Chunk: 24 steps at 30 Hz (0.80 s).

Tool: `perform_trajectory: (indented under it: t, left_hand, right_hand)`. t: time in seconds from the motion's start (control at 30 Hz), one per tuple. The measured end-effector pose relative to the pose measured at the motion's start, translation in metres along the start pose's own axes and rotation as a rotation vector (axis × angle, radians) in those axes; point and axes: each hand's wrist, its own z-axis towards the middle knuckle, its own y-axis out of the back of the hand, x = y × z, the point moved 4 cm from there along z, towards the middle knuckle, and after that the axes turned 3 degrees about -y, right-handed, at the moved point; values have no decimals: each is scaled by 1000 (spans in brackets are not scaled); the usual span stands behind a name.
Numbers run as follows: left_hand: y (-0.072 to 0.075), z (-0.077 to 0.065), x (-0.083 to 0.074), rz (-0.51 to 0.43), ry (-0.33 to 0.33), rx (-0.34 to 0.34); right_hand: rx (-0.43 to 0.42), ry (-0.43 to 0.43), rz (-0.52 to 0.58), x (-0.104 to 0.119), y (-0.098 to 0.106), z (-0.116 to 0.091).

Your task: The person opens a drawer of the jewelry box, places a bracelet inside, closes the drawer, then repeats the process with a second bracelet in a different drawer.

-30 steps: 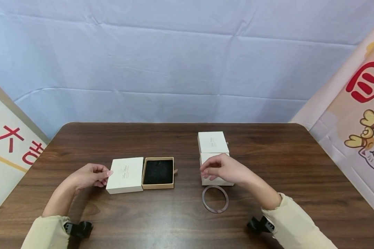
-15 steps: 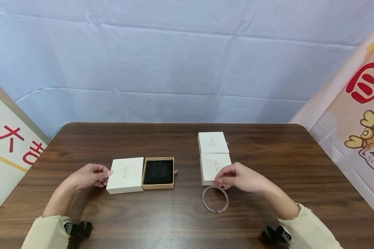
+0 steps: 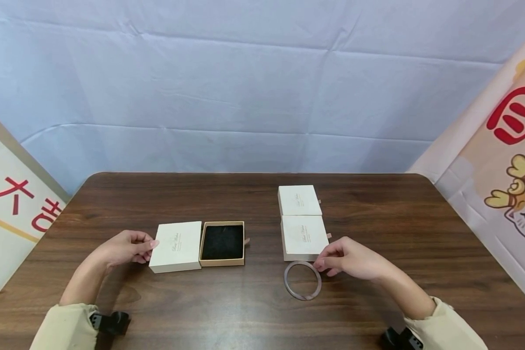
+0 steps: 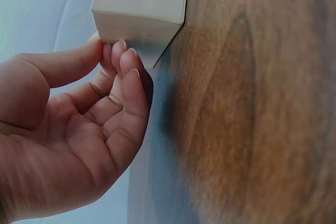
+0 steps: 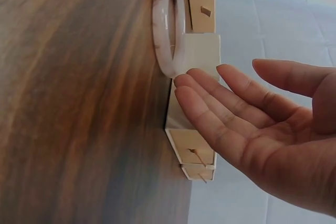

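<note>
My left hand (image 3: 129, 247) grips the left edge of a white box cover (image 3: 176, 245), thumb on top and fingers curled at its end. In the left wrist view the fingers (image 4: 126, 77) meet the end of the cover (image 4: 139, 32). From the cover's right side a tan drawer tray (image 3: 202, 243) with black lining (image 3: 222, 241) sticks out. A pale, marbled bangle (image 3: 287, 287) lies flat on the table. My right hand (image 3: 352, 260) is at the bangle's upper right, fingers extended and holding nothing. In the right wrist view the fingertips are close to the bangle (image 5: 161, 24); contact is unclear.
Two white lidded boxes with small pull tabs, a near one (image 3: 304, 236) and a far one (image 3: 298, 200), stand end to end just beyond the bangle. The brown wooden table (image 3: 227, 311) meets a pale cloth backdrop (image 3: 245, 87) at its far edge.
My right hand has moved from above the near white box toward the lower right, down beside the bangle. The left hand, boxes and bangle have stayed in place.
</note>
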Motion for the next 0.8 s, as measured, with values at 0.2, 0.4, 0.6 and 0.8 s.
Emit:
perform_trajectory:
  t: [0.2, 0.4, 0.6, 0.8]
  left_hand:
    - [0, -1, -1, -4, -9, 9]
    - [0, -1, -2, -6, -12, 11]
    - [0, -1, -1, -7, 3, 10]
    - [0, -1, 0, -5, 7, 10]
  right_hand:
    - [-6, -19, 49, -7, -5, 2]
    - [11, 15, 97, -7, -17, 7]
    - [33, 28, 155, -1, -31, 15]
    - [20, 1, 215, 5, -45, 27]
